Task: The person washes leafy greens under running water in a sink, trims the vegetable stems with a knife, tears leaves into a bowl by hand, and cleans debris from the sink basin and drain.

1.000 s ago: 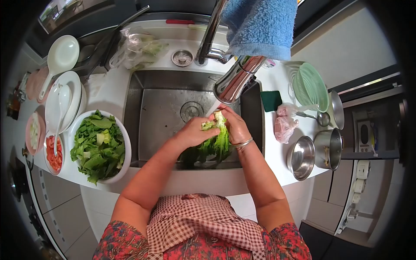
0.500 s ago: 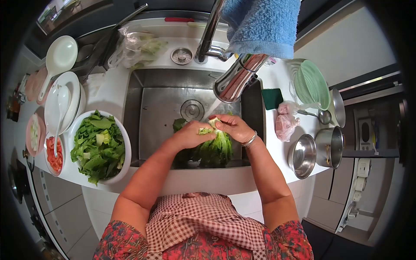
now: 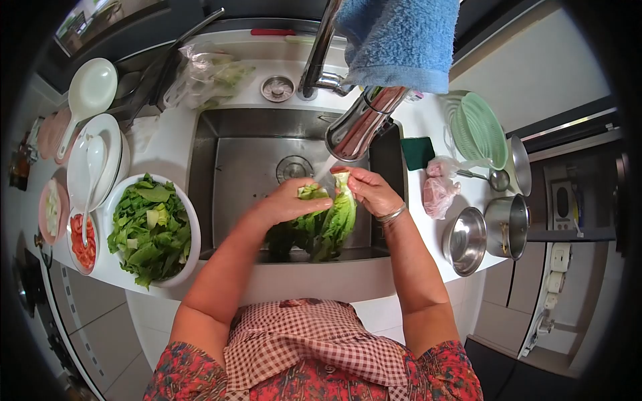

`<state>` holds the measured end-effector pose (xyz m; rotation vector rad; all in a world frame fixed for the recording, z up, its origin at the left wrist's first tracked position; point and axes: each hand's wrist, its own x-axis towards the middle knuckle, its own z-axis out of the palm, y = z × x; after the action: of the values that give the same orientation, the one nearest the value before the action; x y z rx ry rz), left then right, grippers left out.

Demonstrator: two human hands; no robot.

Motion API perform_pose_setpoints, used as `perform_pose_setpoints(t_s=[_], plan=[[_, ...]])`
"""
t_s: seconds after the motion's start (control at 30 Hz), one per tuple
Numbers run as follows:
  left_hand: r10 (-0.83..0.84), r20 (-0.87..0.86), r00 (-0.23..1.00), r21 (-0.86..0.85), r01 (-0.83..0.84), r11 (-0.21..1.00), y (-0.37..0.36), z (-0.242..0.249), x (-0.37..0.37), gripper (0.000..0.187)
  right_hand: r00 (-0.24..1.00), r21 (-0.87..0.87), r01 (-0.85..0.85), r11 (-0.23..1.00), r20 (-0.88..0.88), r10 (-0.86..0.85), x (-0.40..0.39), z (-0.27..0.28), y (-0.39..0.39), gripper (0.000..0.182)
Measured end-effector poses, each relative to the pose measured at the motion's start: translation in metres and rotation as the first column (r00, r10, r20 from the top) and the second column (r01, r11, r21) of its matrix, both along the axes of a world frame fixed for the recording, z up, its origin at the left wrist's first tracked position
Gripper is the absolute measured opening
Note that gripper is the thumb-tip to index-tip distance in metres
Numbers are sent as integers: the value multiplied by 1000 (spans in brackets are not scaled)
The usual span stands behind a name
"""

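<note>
Over the front of the steel sink (image 3: 234,160), my left hand (image 3: 291,199) is closed around a bunch of green lettuce (image 3: 294,234) whose leaves hang down into the basin. My right hand (image 3: 374,192) pinches the pale stem end of a lettuce leaf (image 3: 340,210), beside the bunch. Water runs from the faucet (image 3: 358,130) just above my hands, near the stems. Left of the sink, a white bowl (image 3: 195,234) holds a heap of cut green leaves (image 3: 150,224).
At the left are stacked white dishes (image 3: 124,157), a bowl of cut tomatoes (image 3: 81,247) and a ladle (image 3: 92,87). A blue towel (image 3: 401,47) hangs over the faucet. Right stand a green basket (image 3: 478,130), bagged meat (image 3: 440,194), a steel bowl (image 3: 468,240) and a pot (image 3: 507,227).
My right hand has moved right, away from my left hand, with a leaf now apart from the bunch. My left hand has shifted slightly left and stays closed on the bunch.
</note>
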<state>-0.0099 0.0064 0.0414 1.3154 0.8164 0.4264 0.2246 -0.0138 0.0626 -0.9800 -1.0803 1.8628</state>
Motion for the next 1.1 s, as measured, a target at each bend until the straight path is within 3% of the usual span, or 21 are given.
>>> perform_pose_setpoints(t_s=[0.03,0.1,0.17,0.2,0.23,0.27,0.3,0.37,0.4,0.53,0.6,0.63,0.7,0.73,0.8,0.83,0.9,0.93,1.03,1.07,1.1], plan=[[16,-23,1000,68,-14,998,-3,7,6,34,1000,0,-1,1000,0,1,-3,-1,1,38],[34,-45,998,138,-28,990,-5,7,15,34,981,18,-15,1000,191,12,-9,1,6,42],[140,-102,985,181,-120,976,-5,-4,21,41,979,30,13,999,204,-19,-19,5,10,41],[178,-265,948,219,-121,968,-4,-5,21,48,940,53,87,995,326,-100,-21,1,11,38],[178,-266,947,218,-121,969,-6,0,22,48,880,86,158,984,439,-179,-23,-5,13,36],[215,-321,922,262,-131,956,-8,5,23,46,862,152,206,967,440,-253,-21,-36,17,34],[253,-373,893,307,-139,941,-10,8,23,44,862,151,206,967,440,-253,-24,-34,16,34],[218,-349,912,286,-117,951,-10,5,21,41,692,250,77,965,684,-232,-29,-29,14,37],[181,-324,929,266,-94,959,-10,3,19,38,682,230,49,972,704,-200,-29,-25,13,38],[91,-342,935,325,26,945,-7,1,10,36,829,137,2,991,554,-78,-22,-31,11,35],[-57,-280,958,318,148,937,-4,4,5,34,911,22,-98,995,405,81,-18,-28,9,33],[-56,-279,959,317,147,937,-2,3,3,34,910,22,-99,995,406,82,-15,-24,8,33],[-190,-374,908,286,308,907,2,0,0,38,917,-53,-207,977,337,212,-10,-16,6,34],[-189,-374,908,286,307,908,1,-9,-4,38,932,-74,-190,979,301,204,-9,-8,4,38],[10,-238,971,276,58,959,1,-22,-9,40,962,-98,-140,985,221,159,1,-9,3,37],[10,-236,972,279,58,958,3,-24,-12,40,984,-127,-93,988,142,110,6,-11,3,37],[47,-70,996,-54,-51,997,8,-22,-16,41,987,-100,-108,989,107,119,10,-10,3,38],[20,-12,1000,-143,-21,989,8,-18,-16,46,990,-78,-108,991,81,114,7,-8,3,39],[-1,-20,1000,-199,-3,980,2,-2,1,58,994,-34,-100,994,45,102,-4,-11,3,41],[-14,-84,996,-112,4,994,-2,1,3,72,995,-13,-94,995,37,95,-7,-13,4,42],[-14,-84,996,-109,4,994,-1,-5,6,72,995,-10,-94,995,38,95,-8,-15,5,42]])
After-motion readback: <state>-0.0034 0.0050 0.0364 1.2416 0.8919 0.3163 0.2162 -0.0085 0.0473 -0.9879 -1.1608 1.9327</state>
